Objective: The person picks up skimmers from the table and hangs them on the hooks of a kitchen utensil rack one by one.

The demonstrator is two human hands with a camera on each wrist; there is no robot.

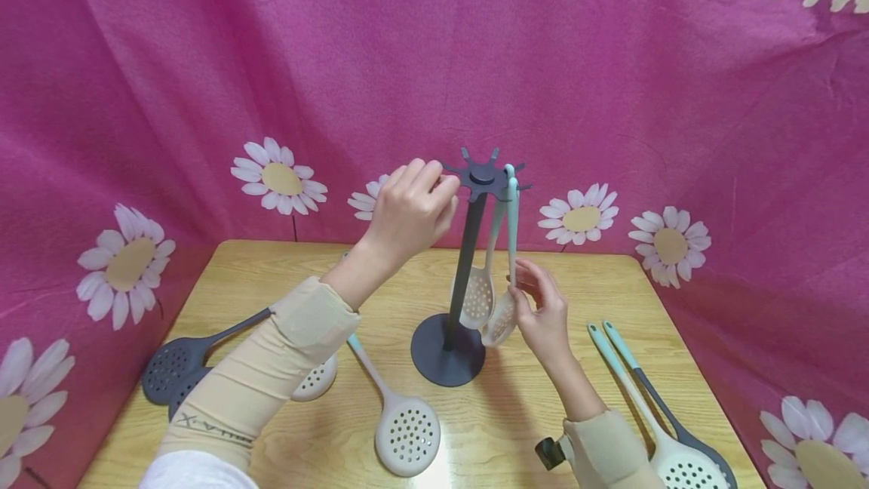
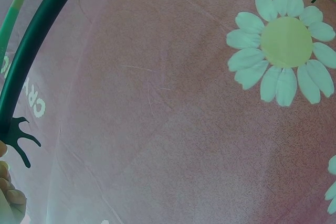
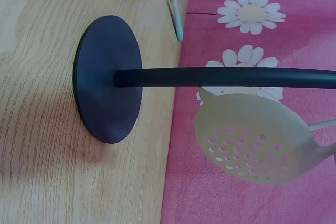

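Note:
A dark utensil stand (image 1: pixel 468 270) with a round base and a hooked top rises from the table. My left hand (image 1: pixel 414 202) is at the left side of its hooked top, fingers curled over one hook. Two cream slotted spoons with mint handles hang from hooks on the right side. With thumb and fingers, my right hand (image 1: pixel 543 312) pinches the nearer slotted spoon (image 1: pixel 501 319) low, where handle meets bowl. Behind it hangs the other slotted spoon (image 1: pixel 478 296). In the right wrist view, a perforated bowl (image 3: pixel 247 140) overlaps the area beside the pole.
On the table (image 1: pixel 305 429) lie a cream skimmer (image 1: pixel 407 436) in front of the stand, dark skimmers (image 1: pixel 170 368) at the left, partly behind my left arm, and cream (image 1: pixel 686 466) and dark utensils at the right. A pink daisy-printed cloth (image 1: pixel 380 59) surrounds the table.

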